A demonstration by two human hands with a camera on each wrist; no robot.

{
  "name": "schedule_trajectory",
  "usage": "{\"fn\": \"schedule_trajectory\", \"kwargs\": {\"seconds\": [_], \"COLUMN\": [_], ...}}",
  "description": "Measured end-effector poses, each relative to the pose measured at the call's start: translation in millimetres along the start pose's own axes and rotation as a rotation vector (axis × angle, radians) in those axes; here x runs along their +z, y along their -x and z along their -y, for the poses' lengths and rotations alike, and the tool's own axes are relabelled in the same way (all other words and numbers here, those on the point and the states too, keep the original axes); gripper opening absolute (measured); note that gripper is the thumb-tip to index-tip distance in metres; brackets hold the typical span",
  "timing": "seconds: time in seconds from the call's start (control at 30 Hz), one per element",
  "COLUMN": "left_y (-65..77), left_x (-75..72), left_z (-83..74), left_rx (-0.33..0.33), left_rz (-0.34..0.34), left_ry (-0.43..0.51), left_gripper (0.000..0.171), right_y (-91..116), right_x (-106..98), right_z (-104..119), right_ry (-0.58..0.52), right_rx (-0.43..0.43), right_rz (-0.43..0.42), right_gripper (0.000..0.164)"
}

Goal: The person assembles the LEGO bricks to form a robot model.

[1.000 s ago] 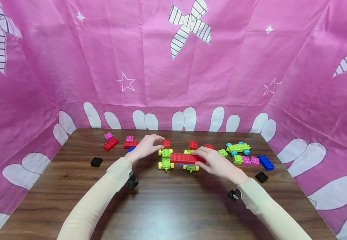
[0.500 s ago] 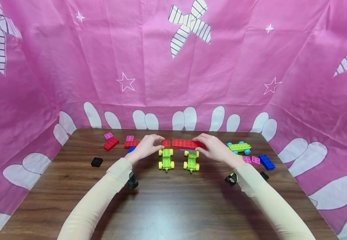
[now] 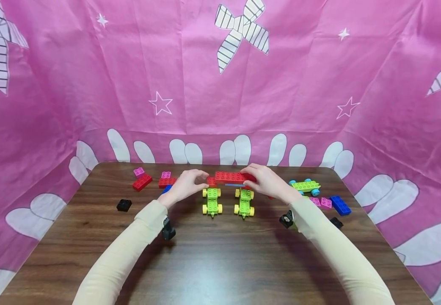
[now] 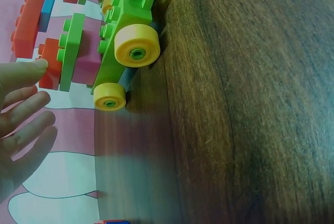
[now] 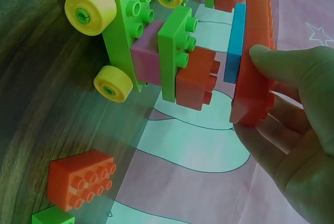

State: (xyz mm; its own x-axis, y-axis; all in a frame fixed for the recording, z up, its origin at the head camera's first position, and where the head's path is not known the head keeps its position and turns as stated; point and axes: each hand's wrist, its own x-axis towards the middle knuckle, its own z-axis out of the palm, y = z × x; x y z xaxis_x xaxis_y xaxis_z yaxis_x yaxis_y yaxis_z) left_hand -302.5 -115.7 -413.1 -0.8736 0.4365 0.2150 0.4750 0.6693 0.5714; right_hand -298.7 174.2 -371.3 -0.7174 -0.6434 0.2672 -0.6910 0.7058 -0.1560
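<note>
Farthest left, we see a black brick [image 3: 124, 205] lying on the brown table [image 3: 190, 271]. Next, the left arm slants forward and inward in a pale sleeve [image 3: 123, 254], bringing the left hand [image 3: 185, 185] beside the left stack. Its thumb tip touches the small red brick [image 3: 211, 182] on top; the other fingers are loosely bent and slightly apart, and we cannot tell whether the forefinger presses the far side. That stack stands upright on a green, yellow-wheeled base [image 3: 212, 205], with pink and green layers between.

Centrally, we find the long red brick [image 3: 230, 177] in the air, studs up, a thin blue plate [image 3: 235, 185] on its underside. It spans sideways above the tops of both stacks, visibly apart from the right stack's red brick [image 5: 193, 80]. That stack matches the left one, on its own yellow-wheeled base [image 3: 244, 206].

To the right, the other forearm slants inward, and the right hand [image 3: 268, 182] pinches the long brick's right end, thumb on the near side, fingers behind. Beyond, we notice a blue-wheeled green base [image 3: 306, 185] and a blue brick [image 3: 340, 205].
</note>
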Motion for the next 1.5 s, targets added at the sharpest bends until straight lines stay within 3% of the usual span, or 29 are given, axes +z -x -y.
{"fn": "schedule_trajectory", "kwargs": {"seconds": [0.73,1.23,1.5], "left_y": [0.8,-1.2,-1.6], "left_x": [-4.7,-1.1,-9.1], "left_z": [-4.6,-3.7,-5.1], "left_rx": [0.006,-0.004,0.046], "left_rz": [-0.012,-0.01,-0.062], "left_ry": [0.01,0.02,0.051], "left_gripper": [0.044,0.039,0.049], "right_y": [-13.3,-16.8,-19.2], "right_x": [10.8,13.2,14.0], "right_z": [-0.2,1.6,3.1], "right_ry": [-0.015,-0.041,-0.059], "right_rx": [-0.022,-0.042,-0.035], "right_rz": [0.015,0.01,0.025], "right_gripper": [0.031,0.031,0.031]}}
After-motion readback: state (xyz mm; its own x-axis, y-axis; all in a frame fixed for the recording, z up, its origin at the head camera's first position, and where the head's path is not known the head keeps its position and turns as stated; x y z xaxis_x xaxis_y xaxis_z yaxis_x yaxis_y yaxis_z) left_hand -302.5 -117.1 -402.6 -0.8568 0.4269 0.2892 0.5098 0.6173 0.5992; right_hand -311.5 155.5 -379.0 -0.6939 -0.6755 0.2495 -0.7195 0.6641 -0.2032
